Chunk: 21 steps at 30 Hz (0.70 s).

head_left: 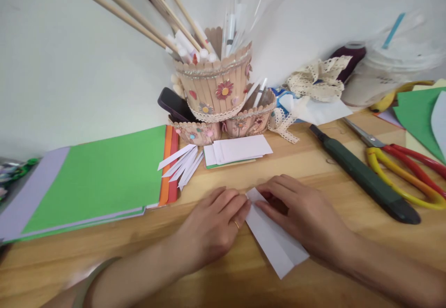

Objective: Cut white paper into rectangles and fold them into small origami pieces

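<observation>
a wood table [313, 159] stood by a white wall. at the far left lay a stack of paper [97, 178] with a green sheet on top. next to it were some thin white strips [181, 164] and a small pile of white cards [240, 150], with a stick pot [216, 85] behind them.

the left hand [212, 226] lay flat, fingers nearly straight and pressing down on the near-left edge of a white strip [275, 243]. the right hand [299, 212] pressed on its top end, fingers bent a little. neither hand gripped it; both just pushed it onto the table, right in front of the person.

the strip looked light, thin and easy to bend or tear. it would best be held softly by its edges.

to the right lay a knife [365, 178] and scissors [407, 173].
</observation>
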Each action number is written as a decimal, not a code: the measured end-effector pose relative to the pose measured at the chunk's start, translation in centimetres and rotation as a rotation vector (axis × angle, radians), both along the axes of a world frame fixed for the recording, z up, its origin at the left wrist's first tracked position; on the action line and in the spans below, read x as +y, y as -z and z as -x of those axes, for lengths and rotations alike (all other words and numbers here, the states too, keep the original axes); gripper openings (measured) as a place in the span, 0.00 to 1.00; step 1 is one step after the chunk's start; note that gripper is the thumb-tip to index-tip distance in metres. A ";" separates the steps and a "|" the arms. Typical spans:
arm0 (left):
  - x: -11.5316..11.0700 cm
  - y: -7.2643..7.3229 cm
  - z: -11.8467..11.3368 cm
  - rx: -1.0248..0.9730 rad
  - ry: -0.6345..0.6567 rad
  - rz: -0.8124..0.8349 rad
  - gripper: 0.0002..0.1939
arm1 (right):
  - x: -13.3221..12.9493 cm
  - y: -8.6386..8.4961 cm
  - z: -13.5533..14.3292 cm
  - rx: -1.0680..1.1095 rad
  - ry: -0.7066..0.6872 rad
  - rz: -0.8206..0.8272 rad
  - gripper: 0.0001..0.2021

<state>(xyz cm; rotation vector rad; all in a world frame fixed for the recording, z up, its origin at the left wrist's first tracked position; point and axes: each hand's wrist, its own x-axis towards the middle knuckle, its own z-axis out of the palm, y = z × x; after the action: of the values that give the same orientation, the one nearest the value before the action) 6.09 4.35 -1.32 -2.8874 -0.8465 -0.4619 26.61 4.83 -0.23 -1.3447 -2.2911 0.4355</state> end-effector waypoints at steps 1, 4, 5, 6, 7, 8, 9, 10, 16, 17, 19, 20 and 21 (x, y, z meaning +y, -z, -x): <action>0.0 -0.1 0.0 0.002 0.020 -0.002 0.14 | 0.0 0.1 0.0 0.001 0.007 -0.002 0.05; 0.2 -0.5 0.1 -0.002 0.056 -0.001 0.16 | -0.1 0.5 0.0 0.011 0.022 0.018 0.06; 0.3 -0.6 0.1 -0.004 0.055 -0.002 0.17 | -0.1 0.5 0.0 0.009 0.019 0.018 0.06; 0.4 -0.7 0.1 -0.004 0.055 -0.004 0.18 | -0.1 0.6 0.1 0.004 0.008 0.005 0.06; 0.4 -0.8 0.1 -0.001 0.055 -0.006 0.18 | -0.1 0.6 0.1 -0.010 -0.004 -0.019 0.06; 0.5 -0.8 0.1 0.008 0.055 -0.008 0.18 | -0.1 0.6 0.0 -0.032 -0.022 -0.053 0.07; 0.5 -0.8 0.2 0.018 0.055 -0.011 0.18 | -0.1 0.6 -0.1 -0.056 -0.053 -0.096 0.07; 0.5 -0.8 0.2 0.031 0.056 -0.013 0.17 | -0.1 0.6 -0.2 -0.081 -0.095 -0.139 0.08; 0.5 -0.8 0.5 0.088 0.066 -0.012 0.13 | 0.3 0.2 -1.2 -0.147 -0.346 -0.254 0.12; 0.6 -0.8 0.6 0.092 0.064 -0.011 0.13 | 0.3 0.0 -1.3 -0.148 -0.370 -0.263 0.14; 0.6 -0.8 0.7 0.101 0.067 -0.005 0.13 | 0.4 -0.3 -1.3 -0.150 -0.402 -0.278 0.17; 0.7 -0.8 0.8 0.103 0.071 -0.001 0.13 | 0.5 -0.4 -1.3 -0.156 -0.411 -0.280 0.18; 0.7 -0.7 0.9 0.102 0.075 0.001 0.13 | 0.5 -0.5 -1.2 -0.163 -0.415 -0.282 0.18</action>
<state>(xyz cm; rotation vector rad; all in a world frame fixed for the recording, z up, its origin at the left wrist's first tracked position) 5.21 5.03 -0.60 -2.9230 -0.7260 -0.3170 27.85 5.29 0.31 -0.7942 -2.6527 0.1211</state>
